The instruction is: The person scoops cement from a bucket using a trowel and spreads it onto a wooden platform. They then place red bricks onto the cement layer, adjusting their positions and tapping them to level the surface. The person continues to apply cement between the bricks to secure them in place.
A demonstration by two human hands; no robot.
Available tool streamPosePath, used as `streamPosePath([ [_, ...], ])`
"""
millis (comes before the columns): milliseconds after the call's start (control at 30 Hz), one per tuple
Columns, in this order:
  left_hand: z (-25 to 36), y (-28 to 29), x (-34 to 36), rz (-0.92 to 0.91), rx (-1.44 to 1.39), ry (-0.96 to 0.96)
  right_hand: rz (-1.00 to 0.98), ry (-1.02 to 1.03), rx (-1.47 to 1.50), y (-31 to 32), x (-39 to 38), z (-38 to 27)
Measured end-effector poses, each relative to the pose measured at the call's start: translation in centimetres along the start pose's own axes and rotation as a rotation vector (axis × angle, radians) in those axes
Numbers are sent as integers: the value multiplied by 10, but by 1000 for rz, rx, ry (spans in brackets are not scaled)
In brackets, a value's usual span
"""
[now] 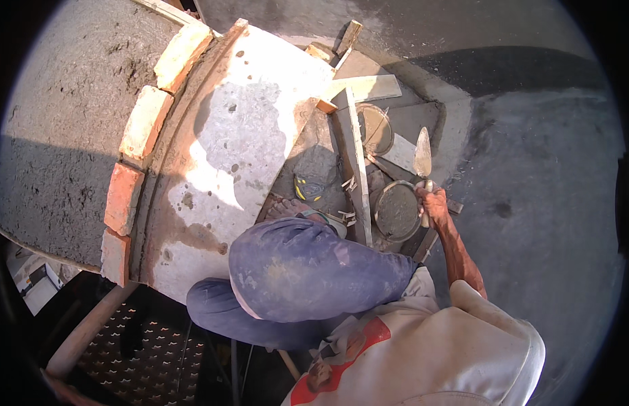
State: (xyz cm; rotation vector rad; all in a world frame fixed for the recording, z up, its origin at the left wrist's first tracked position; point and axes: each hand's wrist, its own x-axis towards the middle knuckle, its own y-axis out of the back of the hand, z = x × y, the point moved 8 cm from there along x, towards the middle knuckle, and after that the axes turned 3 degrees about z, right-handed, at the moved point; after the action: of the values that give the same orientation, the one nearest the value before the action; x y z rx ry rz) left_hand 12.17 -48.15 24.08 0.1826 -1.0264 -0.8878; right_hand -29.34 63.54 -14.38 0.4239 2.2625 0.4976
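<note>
My right hand [431, 203] is wrapped round the handle of a pointed trowel [423, 154]. The blade points away from me and is smeared with grey. Just left of that hand stands a round pan [376, 218] holding grey mortar [399, 208]. A second round pan [389, 128] sits farther off, partly behind a wooden board. Nowhere in view is my left hand; my bent knee and shirt fill the lower middle. On the left, a curved row of orange bricks [145, 122] edges a bed of wet grey concrete [64, 88].
A pale, stained slab [250, 128] curves beside the bricks. Upright wooden planks [355, 162] stand between my foot and the pans. A yellow-and-black item [308, 188] lies near my toes. Below left is a perforated metal platform [145, 352] with a pole [91, 328]. Grey floor [531, 203] spreads right.
</note>
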Motion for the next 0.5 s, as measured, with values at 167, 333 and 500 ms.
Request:
streamPosePath([
  [167,18,-25,-14,-32,14,35,160,-82,323,45,-8,136],
  [333,25,-29,-12,-60,35,74,404,68,33,92,-6,173],
  [500,15,-20,24,-92,28,132,344,-59,317,78,2,187],
])
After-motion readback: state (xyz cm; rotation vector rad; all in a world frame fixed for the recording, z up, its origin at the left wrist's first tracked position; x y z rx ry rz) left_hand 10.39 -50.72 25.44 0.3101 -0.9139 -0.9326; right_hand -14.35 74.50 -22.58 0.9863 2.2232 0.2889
